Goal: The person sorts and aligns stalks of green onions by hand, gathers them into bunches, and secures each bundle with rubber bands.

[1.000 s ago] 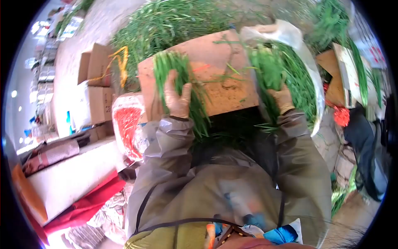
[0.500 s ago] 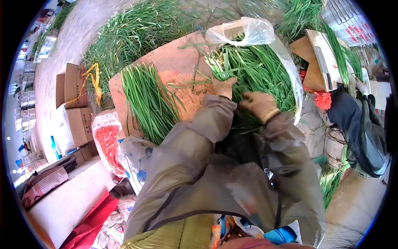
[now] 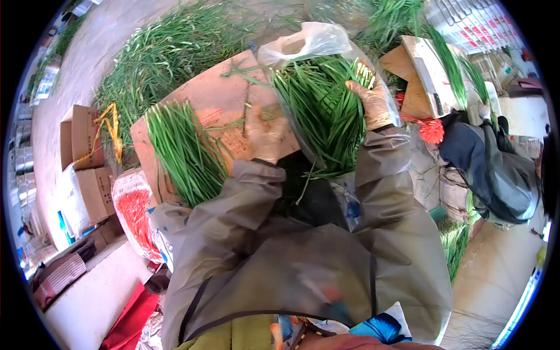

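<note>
My right hand [image 3: 373,105], in a tan glove, is closed around the pale ends of a bundle of green stalks [image 3: 350,111] at the right side of a clear plastic bag [image 3: 318,38]. More long green stalks [image 3: 312,99] lie in the bag. Over the brown board [image 3: 219,84] is my left hand [image 3: 265,135], smeared by motion, so its fingers cannot be made out. To its left, a loose bunch of green stalks [image 3: 184,151] lies across the board, pale ends away from me.
A big heap of greens [image 3: 169,55] covers the ground beyond the board. Cardboard boxes [image 3: 87,140] and a bag of red ties [image 3: 134,213] stand at the left. At the right are another board [image 3: 426,76], red ties [image 3: 431,130] and a co-worker's dark clothing [image 3: 496,163].
My left hand has left the stalks at the bag and moved left over the board. My right hand has moved up and right, now holding stalk ends. The whole view has shifted.
</note>
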Demonstrator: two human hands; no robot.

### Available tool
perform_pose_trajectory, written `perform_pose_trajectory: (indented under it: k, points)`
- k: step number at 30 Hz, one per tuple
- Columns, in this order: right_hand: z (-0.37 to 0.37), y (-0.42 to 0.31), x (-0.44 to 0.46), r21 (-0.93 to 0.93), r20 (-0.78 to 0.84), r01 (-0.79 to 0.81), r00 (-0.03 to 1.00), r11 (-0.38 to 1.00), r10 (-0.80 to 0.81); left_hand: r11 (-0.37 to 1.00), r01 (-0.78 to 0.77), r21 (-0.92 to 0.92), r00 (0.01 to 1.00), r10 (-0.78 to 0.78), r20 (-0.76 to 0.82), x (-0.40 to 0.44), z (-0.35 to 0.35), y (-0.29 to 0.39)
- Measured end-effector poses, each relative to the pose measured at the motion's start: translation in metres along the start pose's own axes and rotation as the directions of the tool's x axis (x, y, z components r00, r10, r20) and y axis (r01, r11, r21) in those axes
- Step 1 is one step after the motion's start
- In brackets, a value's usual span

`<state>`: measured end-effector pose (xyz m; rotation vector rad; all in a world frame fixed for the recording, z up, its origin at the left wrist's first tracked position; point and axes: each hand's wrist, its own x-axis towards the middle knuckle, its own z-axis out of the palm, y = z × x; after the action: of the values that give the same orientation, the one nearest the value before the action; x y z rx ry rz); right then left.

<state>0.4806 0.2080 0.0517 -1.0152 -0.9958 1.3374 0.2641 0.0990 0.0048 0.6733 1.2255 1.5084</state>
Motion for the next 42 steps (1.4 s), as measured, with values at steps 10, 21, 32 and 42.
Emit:
perform_pose_trajectory:
  k: [10, 21, 32, 42]
  points:
    - [0.022, -0.131, -0.065, -0.046, 0.27, 0.178, 0.95, 0.983, -0.159, 0.945, -0.313, 0.097, 0.74, 0.179, 0.648, -0.022, 0.097, 0.051]
    - [0.069, -0.179, -0.091, -0.526, 0.314, 0.343, 0.929, 0.779, -0.197, 0.739, 0.611, -0.285, 0.607, -0.206, 0.767, -0.109, 0.086, 0.096]
    - [0.12, -0.162, -0.149, -0.821, 0.388, 0.475, 0.871, -0.317, 0.302, 0.316, 0.497, -0.808, 0.861, -0.064, 0.504, -0.073, 0.073, 0.076]
    - [0.258, -0.132, -0.084, -0.228, 0.152, 0.709, 0.703, -0.667, 0.695, 0.44, 0.383, -0.812, 0.917, -0.078, 0.391, -0.062, 0.046, 0.078]
